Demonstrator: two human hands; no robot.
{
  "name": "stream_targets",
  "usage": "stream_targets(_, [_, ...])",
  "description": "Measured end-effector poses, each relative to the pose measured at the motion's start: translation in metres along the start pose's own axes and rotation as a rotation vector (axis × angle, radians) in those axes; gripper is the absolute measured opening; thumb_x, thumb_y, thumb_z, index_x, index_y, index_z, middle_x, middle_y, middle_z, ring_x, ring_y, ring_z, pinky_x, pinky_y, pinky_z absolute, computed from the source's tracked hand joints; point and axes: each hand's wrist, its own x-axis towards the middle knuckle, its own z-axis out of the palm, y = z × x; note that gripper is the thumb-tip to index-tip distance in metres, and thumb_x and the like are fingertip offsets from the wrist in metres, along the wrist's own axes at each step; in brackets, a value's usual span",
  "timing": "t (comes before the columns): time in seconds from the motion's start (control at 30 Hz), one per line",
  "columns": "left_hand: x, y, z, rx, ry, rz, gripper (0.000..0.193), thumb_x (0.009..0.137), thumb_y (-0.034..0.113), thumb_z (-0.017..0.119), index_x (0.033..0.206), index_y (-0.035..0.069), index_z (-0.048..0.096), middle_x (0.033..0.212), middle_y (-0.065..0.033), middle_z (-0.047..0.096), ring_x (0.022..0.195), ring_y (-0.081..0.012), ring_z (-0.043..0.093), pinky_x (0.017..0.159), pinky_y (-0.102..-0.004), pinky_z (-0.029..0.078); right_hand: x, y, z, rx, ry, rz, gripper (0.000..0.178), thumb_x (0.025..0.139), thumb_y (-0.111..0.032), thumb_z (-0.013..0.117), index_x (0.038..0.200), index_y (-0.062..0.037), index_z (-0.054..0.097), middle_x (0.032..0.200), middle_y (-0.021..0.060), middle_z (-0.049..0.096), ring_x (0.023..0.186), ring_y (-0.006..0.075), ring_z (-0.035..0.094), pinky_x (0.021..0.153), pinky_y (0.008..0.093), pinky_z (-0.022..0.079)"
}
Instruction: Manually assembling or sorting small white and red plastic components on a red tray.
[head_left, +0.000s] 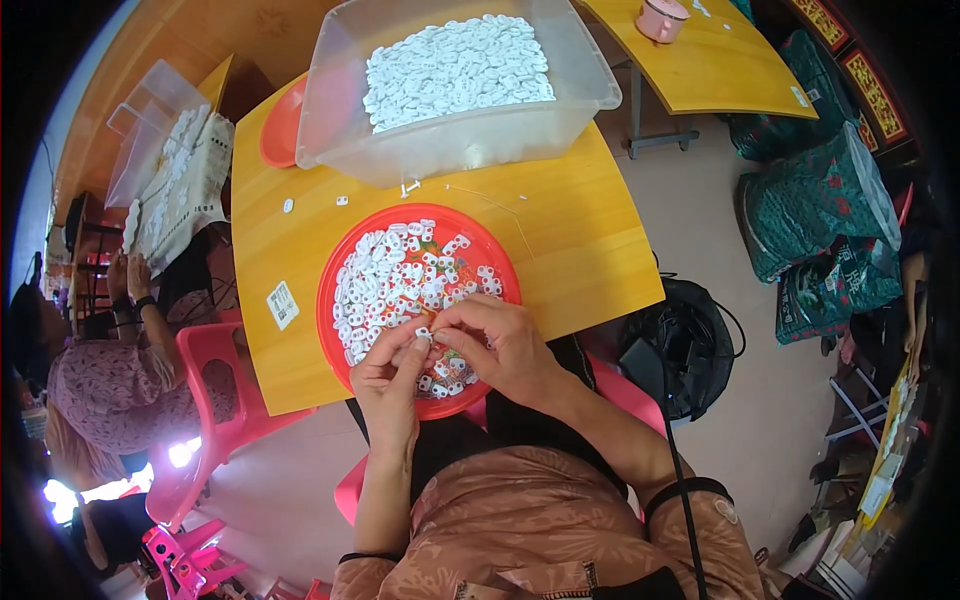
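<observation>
Over the near part of a red round tray [507, 262], my two hands meet fingertip to fingertip. My left hand [392, 368] pinches a small white plastic piece [423, 332] between thumb and fingers. Beside it my right hand [505, 345] is closed in a pinch at the same piece; what its fingertips hold is too small to make out. Many white oval pieces with dark spots [378, 275] are heaped on the tray's left and middle. More lie scattered at its right and near side, over a patterned bottom.
A clear plastic bin [450, 150] of white pieces stands at the far side of the yellow table [590, 240], by a red dish [283, 125]. Loose bits lie between bin and tray. At left a co-worker [120, 390] sits near a pink chair [215, 400]. A black bag [690, 345] stands right.
</observation>
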Motion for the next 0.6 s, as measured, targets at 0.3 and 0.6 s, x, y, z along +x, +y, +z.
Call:
stream_targets(0.3, [0.001, -0.002, 0.001, 0.278, -0.031, 0.130, 0.026, 0.097, -0.005, 0.069, 0.122, -0.001, 0.076, 0.090, -0.0005, 0.063, 0.084, -0.0054, 0.063, 0.075, -0.0199, 0.050, -0.001, 0.007, -0.002, -0.065, 0.006, -0.013, 0.008, 0.092, -0.004, 0.073, 0.097, 0.0026, 0.070, 0.084, 0.0142, 0.068, 0.076, 0.0273, 0.067, 0.069, 0.0354, 0.053])
stream_targets(0.6, [-0.001, -0.005, 0.000, 0.282, -0.097, 0.182, 0.027, 0.097, -0.005, 0.070, 0.122, 0.000, 0.076, 0.090, -0.0021, 0.064, 0.077, -0.0080, 0.067, 0.067, -0.0203, 0.049, -0.003, 0.010, -0.003, -0.015, -0.005, -0.007, 0.008, 0.091, -0.005, 0.075, 0.094, 0.0025, 0.073, 0.078, 0.0137, 0.068, 0.068, 0.0228, 0.066, 0.062, 0.0342, 0.051])
